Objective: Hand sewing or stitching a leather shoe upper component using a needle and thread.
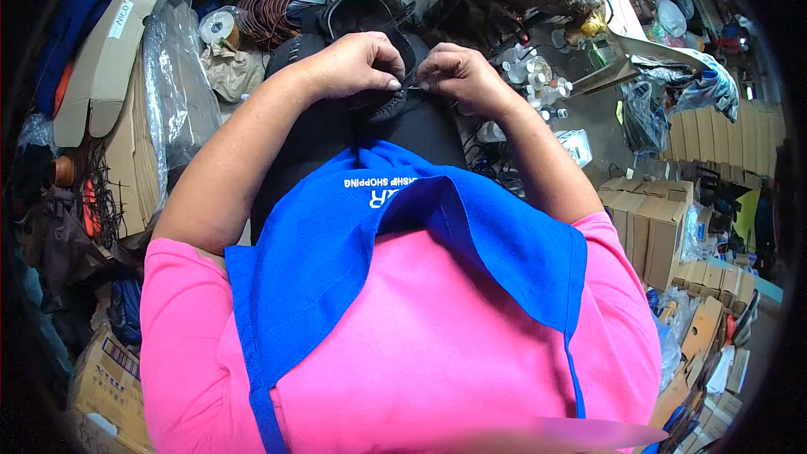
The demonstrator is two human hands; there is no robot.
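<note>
Over my lap sits a black leather-like piece (388,108) with a stitched or laced edge; its full shape is hard to make out against my dark trousers. My left hand (367,63) is closed on it, thumb pressed against the curled fingers. Just to the right, my right hand (450,71) is pinched closed near the same edge. Whatever thin thing its fingertips hold is too small to name. Beyond my left hand rises a rounded black rim (357,10); whether it belongs to the same piece I cannot tell. A blue apron (328,202) covers my front.
Coiled brown cord (282,15) and a white spool (218,27) lie at the far left, by crumpled brown paper (233,71). Several small clear bottles (538,76) stand right of my right hand. Cardboard boxes (647,231) are stacked at the right, long cardboard pieces (113,42) at the left.
</note>
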